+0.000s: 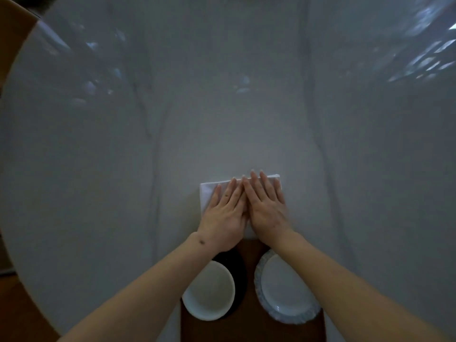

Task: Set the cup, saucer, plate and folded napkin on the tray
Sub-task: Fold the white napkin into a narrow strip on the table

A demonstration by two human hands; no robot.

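A folded white napkin [206,193] lies on the white tablecloth just beyond the brown tray [251,327]. My left hand [225,215] and my right hand [267,208] lie flat on the napkin side by side, fingers stretched out and pressing it down. On the tray's left stands a white cup [208,292] on a dark saucer [240,272]. A white plate [286,290] with a patterned rim sits on the tray's right, partly under my right forearm.
The round table [222,107] is covered with a creased white cloth. A wooden floor [14,304] shows past the table's left edge.
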